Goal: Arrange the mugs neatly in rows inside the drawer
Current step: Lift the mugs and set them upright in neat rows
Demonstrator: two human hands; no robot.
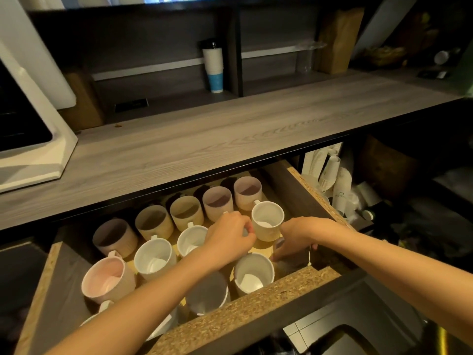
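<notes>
Nearest, a white mug [253,274] stands by the drawer [245,307] front. Beyond it, the right hand [298,233] curls around a dark mug [289,254]; the left hand [230,238], fingers closed, touches another white mug [267,220]. Farther back, beige mugs [185,212] stand in a row.

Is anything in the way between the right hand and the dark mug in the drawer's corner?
No. The right hand already rests on the dark mug in the drawer's front right corner. Nothing sits between them. White mugs stand close beside it.
</notes>
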